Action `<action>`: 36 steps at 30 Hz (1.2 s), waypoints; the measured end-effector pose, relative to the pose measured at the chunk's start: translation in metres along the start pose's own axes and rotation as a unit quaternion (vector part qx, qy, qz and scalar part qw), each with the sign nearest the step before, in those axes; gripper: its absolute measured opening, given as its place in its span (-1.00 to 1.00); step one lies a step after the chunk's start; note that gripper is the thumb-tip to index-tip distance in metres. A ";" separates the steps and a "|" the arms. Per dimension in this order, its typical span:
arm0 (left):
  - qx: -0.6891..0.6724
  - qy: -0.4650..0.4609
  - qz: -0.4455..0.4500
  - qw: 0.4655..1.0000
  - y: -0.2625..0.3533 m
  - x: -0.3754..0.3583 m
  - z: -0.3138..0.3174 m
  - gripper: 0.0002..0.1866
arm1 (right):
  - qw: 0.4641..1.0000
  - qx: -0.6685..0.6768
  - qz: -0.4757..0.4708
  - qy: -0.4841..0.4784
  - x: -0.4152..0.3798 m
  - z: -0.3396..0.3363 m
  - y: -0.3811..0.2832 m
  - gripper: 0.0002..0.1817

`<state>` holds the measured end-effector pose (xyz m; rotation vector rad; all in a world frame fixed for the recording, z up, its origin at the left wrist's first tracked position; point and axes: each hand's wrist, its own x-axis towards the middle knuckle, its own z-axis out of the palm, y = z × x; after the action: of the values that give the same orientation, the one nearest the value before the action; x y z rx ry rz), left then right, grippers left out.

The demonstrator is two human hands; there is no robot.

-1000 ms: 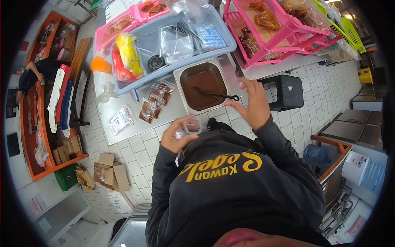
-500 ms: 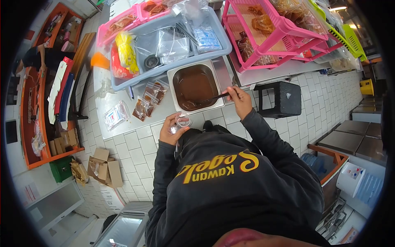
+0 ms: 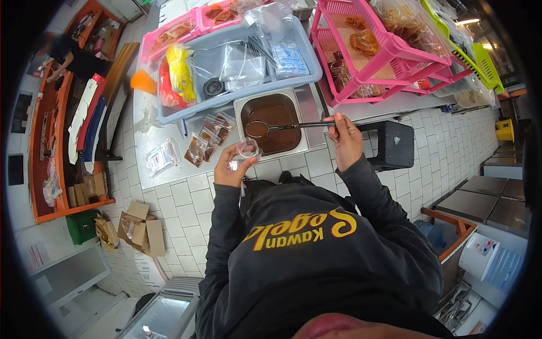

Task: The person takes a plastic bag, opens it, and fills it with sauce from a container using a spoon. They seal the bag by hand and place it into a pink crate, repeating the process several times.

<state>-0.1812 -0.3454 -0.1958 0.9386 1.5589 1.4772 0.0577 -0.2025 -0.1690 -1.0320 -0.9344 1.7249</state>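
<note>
My right hand [image 3: 346, 141] grips the dark handle end of a ladle [image 3: 293, 125]. The ladle's round bowl is raised over the left side of a square metal pan [image 3: 302, 148] that holds dark brown sauce [image 3: 279, 110]. Just below the pan's left corner, my left hand [image 3: 228, 169] holds a small clear plastic bag [image 3: 248, 148] with its mouth spread into a ring. Part of the bag hangs below the fingers. Several tied sauce packets [image 3: 210, 135] lie on the metal table to the left of the pan.
A blue-grey tub [image 3: 169, 116] with bags and a yellow bundle stands behind the pan. Pink racks [image 3: 361, 85] rise at the right, near a black stool [image 3: 395, 146]. Flat plastic packs [image 3: 162, 158] lie at the table's left. Another person [image 3: 70, 56] is at the far left.
The ladle has come up out of the sauce and lies more level, its bowl now visible. My right hand moved right and slightly upward on view; the left hand with the bag rose slightly toward the pan.
</note>
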 end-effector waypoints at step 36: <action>0.018 0.020 0.029 0.999 -0.001 0.018 0.008 -0.49 | 0.992 -0.102 -0.070 0.033 0.001 -0.004 -0.003 -0.67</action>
<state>-0.1817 -0.3259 -0.1978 0.9887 1.6028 1.5219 0.0625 -0.1997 -0.1682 -1.1207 -1.1314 1.4924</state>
